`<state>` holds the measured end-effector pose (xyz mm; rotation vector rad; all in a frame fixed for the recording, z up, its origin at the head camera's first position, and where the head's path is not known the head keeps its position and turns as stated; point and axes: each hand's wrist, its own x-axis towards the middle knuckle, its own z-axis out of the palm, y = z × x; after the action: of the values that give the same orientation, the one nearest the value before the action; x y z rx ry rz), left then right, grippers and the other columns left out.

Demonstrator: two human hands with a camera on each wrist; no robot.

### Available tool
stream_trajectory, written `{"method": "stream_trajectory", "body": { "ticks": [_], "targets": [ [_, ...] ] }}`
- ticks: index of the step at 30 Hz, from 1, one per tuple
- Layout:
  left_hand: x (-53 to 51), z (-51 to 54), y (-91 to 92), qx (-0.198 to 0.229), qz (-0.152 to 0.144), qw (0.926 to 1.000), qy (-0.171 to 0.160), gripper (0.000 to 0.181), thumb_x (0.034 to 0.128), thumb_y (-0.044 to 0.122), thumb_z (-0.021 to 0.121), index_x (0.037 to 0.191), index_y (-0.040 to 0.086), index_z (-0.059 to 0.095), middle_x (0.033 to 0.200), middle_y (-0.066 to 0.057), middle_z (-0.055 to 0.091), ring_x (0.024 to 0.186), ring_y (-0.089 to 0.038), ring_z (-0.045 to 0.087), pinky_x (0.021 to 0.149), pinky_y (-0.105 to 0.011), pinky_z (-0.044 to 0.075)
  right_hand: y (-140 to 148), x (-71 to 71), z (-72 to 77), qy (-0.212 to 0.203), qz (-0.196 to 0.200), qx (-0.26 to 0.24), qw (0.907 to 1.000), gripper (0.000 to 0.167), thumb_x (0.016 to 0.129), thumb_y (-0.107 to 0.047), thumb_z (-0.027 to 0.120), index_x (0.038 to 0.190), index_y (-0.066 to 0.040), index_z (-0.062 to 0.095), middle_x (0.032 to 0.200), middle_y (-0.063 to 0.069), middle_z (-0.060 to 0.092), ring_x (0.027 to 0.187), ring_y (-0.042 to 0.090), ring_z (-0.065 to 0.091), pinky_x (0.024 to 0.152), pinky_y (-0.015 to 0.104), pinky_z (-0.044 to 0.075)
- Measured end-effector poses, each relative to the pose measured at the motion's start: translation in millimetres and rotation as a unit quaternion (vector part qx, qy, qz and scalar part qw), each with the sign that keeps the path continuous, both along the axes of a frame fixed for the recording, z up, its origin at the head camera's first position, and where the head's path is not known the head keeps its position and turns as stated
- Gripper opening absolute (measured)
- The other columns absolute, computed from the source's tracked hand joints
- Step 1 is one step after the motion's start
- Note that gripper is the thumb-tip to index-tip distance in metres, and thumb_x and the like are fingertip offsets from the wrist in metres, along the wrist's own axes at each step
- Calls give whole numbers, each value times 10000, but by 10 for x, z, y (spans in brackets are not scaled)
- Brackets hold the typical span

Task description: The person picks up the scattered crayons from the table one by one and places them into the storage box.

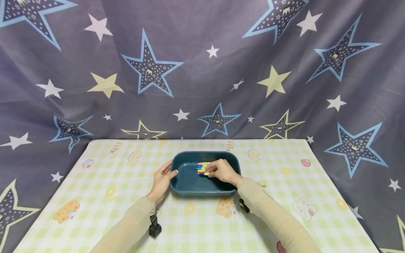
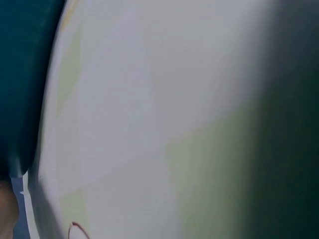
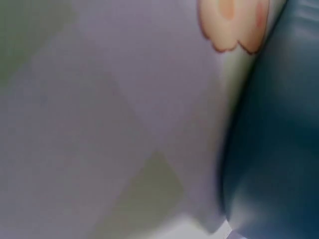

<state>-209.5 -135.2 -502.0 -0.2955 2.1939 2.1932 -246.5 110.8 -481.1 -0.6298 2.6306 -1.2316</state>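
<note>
A dark teal rectangular tray [image 1: 190, 192] stands on the table. My left hand [image 1: 160, 181] grips its left rim, the thumb over the edge and the fingers along the outside. Inside the tray, right of its middle, several short crayons [image 1: 201, 168] lie side by side, with blue, yellow, pink and purple showing. My right hand [image 1: 224, 171] reaches in over the right rim and pinches the crayons with curled fingers and thumb. Their right ends are hidden beneath it. In both wrist views only the tray's outer wall [image 2: 22, 74] [image 3: 279, 134] shows, without the crayons.
A green-and-white checked tablecloth [image 1: 104, 168] with cartoon prints covers the table. Behind it hangs a grey curtain [image 1: 196, 84] with stars. A black wrist device [image 1: 154, 226] sits on the left sleeve, another [image 1: 244, 206] by the right sleeve.
</note>
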Motion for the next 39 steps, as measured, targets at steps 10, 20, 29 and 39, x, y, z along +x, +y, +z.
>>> {"method": "stream_trajectory", "body": {
  "ticks": [10,20,29,39],
  "targets": [
    [9,15,-14,27,-17,10000,12,552,860,75,591,1381,115,412,1417,-94,405,1344,-225,326,1100,-337,327,-11,30,16,-135,187,-283,9993,210,778,-16,690,987,3,697,863,88,717,801,155,683,700,217,565],
    [3,-22,2,29,-77,10000,23,567,848,59,593,1382,104,408,1413,-116,402,1339,-254,327,1097,-361,333,203,139,346,-539,-119,-1256,9905,292,842,-89,644,1110,28,649,1037,202,667,919,265,660,790,330,566],
    [36,69,4,58,-89,9999,-10,562,857,65,589,1386,101,400,1429,-127,381,1361,-265,288,1113,-369,309,770,356,504,-383,-476,-1369,9887,296,855,-116,635,1119,17,646,1059,216,655,946,232,659,812,268,554],
    [4,18,14,19,-5,10000,14,556,846,64,594,1372,108,420,1413,-116,403,1345,-266,316,1104,-377,322,1395,347,135,-353,-980,-885,9906,318,833,-97,656,1098,75,632,1037,203,666,891,142,668,734,164,540]
  ]
}}
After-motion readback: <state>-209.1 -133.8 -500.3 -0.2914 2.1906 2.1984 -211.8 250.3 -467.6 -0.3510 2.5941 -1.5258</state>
